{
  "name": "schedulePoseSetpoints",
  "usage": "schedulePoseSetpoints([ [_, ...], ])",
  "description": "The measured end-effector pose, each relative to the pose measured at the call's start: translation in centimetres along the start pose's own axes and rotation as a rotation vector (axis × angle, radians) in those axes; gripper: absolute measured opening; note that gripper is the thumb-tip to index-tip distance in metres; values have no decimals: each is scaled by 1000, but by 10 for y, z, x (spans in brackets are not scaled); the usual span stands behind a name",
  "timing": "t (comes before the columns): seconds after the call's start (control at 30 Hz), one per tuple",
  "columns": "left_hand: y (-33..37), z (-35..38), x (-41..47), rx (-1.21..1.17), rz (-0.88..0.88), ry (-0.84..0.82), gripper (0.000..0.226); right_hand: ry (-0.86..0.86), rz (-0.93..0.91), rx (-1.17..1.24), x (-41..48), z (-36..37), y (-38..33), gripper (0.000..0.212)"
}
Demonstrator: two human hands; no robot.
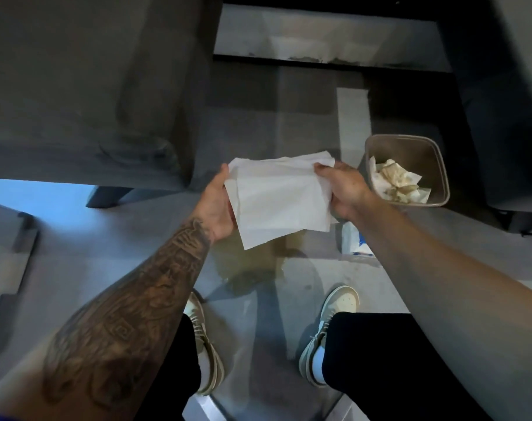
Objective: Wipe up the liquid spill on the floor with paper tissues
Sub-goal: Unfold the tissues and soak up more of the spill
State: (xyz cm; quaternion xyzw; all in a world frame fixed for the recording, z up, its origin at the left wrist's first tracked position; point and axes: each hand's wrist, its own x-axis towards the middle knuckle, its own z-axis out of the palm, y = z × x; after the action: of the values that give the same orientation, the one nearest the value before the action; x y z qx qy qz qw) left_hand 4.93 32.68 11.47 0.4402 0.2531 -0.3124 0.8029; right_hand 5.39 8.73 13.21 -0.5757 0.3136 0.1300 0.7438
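Your left hand [217,205] and right hand [343,189] pinch the thin white paper tissues [278,200] by opposite edges; limp, tearable once wet, so bunch them over the yellowish floor spill [252,262].

White paper tissues [281,199], unfolded and layered, held spread in mid-air above a yellowish liquid spill [252,262] pooled on the grey floor [364,287], between two shoes.

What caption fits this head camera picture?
Both hands hold tissues above the yellowish spill.
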Motion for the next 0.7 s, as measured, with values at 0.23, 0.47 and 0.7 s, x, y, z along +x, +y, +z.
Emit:
schedulePoseSetpoints([
  [0.23,-3,-18,-7,83,-50,11,21,16,-72,-249,11,36,26,17],
  [0.47,-21,-71,12,109,-37,159,37,-227,394,-353,27,30,80,59],
  [0.7,-73,-134,28,347,-29,431,19,-66,203,-532,36,43,160,16],
])
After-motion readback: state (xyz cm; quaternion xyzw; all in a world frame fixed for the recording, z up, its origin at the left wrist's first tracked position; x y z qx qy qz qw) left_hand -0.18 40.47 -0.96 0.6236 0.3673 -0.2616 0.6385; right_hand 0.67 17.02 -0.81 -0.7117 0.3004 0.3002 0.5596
